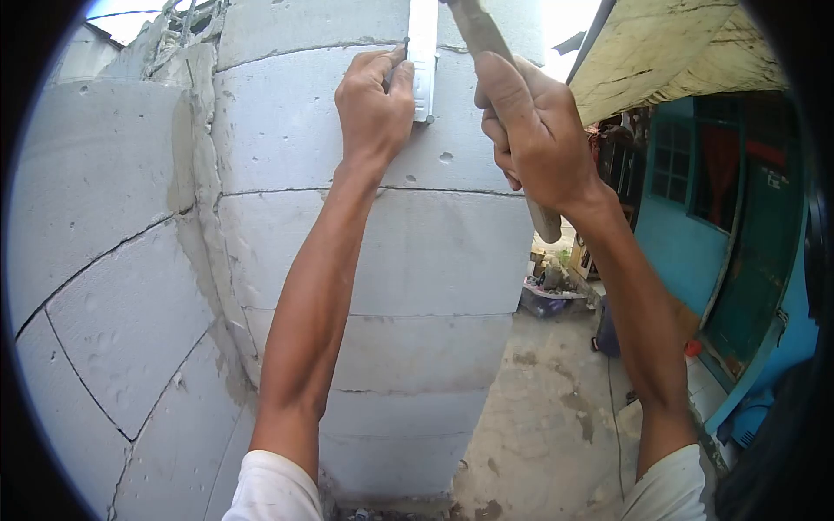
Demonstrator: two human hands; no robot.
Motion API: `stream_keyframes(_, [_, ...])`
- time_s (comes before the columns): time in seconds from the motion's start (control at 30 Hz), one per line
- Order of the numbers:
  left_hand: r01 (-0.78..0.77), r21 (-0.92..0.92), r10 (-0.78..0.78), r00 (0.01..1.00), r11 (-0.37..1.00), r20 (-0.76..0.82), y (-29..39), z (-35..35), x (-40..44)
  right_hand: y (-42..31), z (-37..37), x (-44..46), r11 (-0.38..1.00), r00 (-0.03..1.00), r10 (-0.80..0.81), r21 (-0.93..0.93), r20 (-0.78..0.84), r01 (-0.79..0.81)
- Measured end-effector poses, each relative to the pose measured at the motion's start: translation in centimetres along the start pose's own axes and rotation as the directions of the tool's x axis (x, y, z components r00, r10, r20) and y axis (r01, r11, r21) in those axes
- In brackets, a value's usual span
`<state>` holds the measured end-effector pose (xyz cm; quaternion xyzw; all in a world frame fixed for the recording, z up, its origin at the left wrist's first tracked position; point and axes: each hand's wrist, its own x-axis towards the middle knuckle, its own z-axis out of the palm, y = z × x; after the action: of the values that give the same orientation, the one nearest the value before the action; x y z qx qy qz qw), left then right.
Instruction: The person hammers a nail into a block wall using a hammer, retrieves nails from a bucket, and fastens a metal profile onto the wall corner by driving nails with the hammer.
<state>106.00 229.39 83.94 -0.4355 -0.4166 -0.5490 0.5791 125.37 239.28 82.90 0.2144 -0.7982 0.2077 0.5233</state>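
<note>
My left hand is raised against the grey block wall, thumb and fingers pinched round a small dark nail. The nail is at the left edge of a white metal strip, which stands upright on the wall and runs out of the top of the view. Small nail-like points also show at the strip's right edge and lower end. Higher on the right, my right hand is wrapped round the wooden handle of what looks like a hammer, tilted up to the left. Its head is cut off by the frame's top.
Another block wall meets this one in a corner at left. To the right are a concrete floor with a cable, some clutter, a teal house front with a green door, and a low awning overhead.
</note>
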Motion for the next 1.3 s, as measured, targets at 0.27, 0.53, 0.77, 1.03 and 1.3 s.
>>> stream_keyframes(0.27, [0.055,-0.023,-0.055,0.998,0.998,0.002,-0.1,0.2,-0.3,-0.3,-0.4,-0.2,0.997,1.000,0.011,-0.076,-0.016,-0.012])
stream_keyframes(0.53, [0.028,0.032,-0.028,1.000,0.999,0.005,-0.4,0.3,-0.2,0.4,-0.3,0.2,0.972,1.000,0.003,-0.235,-0.007,-0.005])
stream_keyframes(0.77, [-0.015,0.080,0.012,0.999,0.997,0.034,-1.0,0.3,-0.7,0.6,-0.4,0.4,0.960,0.999,0.044,-0.275,0.005,-0.040])
stream_keyframes(1.03, [-0.001,0.091,-0.004,0.998,0.996,0.058,-0.6,0.1,-0.7,1.2,-0.9,1.2,0.945,0.992,0.100,-0.319,0.077,-0.070])
stream_keyframes(1.3, [0.016,0.066,-0.020,0.998,0.998,0.053,-0.6,-0.1,-0.6,1.2,-0.2,1.3,0.963,0.998,0.003,-0.268,0.057,0.013])
